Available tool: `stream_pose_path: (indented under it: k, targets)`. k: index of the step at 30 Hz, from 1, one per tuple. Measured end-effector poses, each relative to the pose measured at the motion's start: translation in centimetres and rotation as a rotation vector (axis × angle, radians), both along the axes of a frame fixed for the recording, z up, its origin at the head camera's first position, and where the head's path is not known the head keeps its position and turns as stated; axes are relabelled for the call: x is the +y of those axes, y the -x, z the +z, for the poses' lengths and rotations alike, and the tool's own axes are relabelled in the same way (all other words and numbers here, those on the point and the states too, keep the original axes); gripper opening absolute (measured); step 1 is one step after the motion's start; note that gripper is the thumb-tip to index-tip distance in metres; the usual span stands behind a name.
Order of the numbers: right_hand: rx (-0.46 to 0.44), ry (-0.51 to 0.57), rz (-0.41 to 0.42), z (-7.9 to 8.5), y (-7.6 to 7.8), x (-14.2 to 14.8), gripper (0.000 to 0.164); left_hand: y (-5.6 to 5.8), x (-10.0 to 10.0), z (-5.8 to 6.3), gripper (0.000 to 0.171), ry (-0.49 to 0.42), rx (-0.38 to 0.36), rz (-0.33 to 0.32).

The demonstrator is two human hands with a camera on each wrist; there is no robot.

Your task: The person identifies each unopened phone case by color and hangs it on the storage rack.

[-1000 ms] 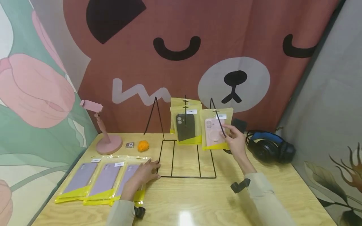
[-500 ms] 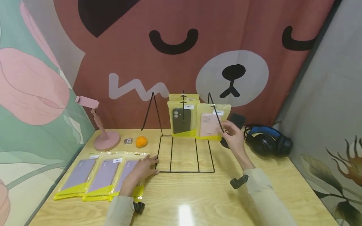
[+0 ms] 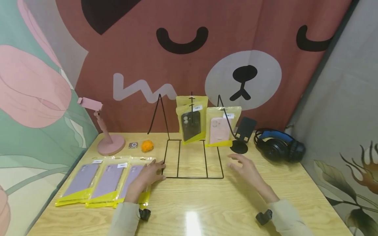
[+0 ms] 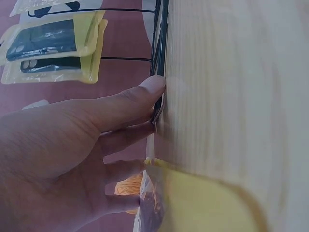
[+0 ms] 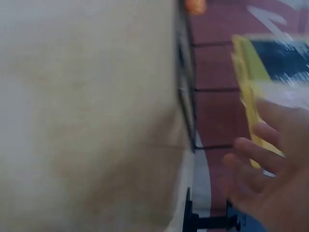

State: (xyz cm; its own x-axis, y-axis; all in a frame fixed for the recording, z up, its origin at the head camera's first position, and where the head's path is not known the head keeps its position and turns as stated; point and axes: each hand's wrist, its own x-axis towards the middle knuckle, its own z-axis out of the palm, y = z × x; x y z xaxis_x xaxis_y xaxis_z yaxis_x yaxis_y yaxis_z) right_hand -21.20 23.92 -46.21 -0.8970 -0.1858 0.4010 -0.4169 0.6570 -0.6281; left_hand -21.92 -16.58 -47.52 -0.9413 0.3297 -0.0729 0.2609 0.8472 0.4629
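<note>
My left hand pinches the front left corner of a black wire display rack; in the left wrist view the thumb lies on the base wire. Bagged phone cases hang from the rack's prongs: a black case in front of another bag in the middle, and a pink case on the right prong. Relaxed and holding nothing, my right hand hovers right of the base, below the pink case. Several bagged purple phone cases lie flat at the left, the nearest partly under my left forearm.
Behind the rack's right side stands a black phone stand, with headphones beside it. A pink stand, a small square gadget and an orange ball sit at the back left. The rack's left prong carries no bag.
My right hand has let go of the pink case's bag and drawn back down toward the table. The bag now hangs on the right prong, and the black case's bag tilts slightly. My left hand stays.
</note>
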Motion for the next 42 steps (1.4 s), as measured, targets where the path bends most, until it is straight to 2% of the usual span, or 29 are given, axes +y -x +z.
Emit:
stream_pose_path:
  k: [2,4,10,17,23,29,37,42]
  targets:
    - [-0.074,-0.133,0.106,-0.6,-0.4,-0.6,0.047,0.0,-0.1,0.0,0.053,0.007,0.006,-0.002]
    - [-0.117,-0.218,0.172,-1.0,-0.6,-1.1,0.056,0.0,-0.1,0.0,0.053,0.012,0.006,-0.003]
    - [-0.125,-0.352,0.223,-1.5,0.1,-1.4,0.066,0.0,-0.1,0.2,0.054,0.018,0.011,-0.008]
    - [-0.173,-0.409,0.217,-2.0,0.9,-0.9,0.071,0.4,0.3,0.6,0.054,0.024,0.006,-0.003]
    - [-0.158,-0.427,0.205,-2.2,0.8,-0.4,0.069,0.4,0.5,0.5,0.054,0.006,0.003,-0.012]
    - [-0.123,-0.445,0.249,-2.4,0.6,-0.3,0.067,0.1,0.5,0.3,0.054,0.01,-0.02,-0.003]
    - [-0.103,-0.436,0.248,-2.7,0.8,-0.3,0.065,-0.1,0.2,1.1,0.051,-0.042,0.062,-0.036]
    - [-0.102,-0.422,0.253,-2.5,0.9,-0.6,0.063,-0.8,-1.3,2.0,0.05,-0.052,0.122,-0.028]
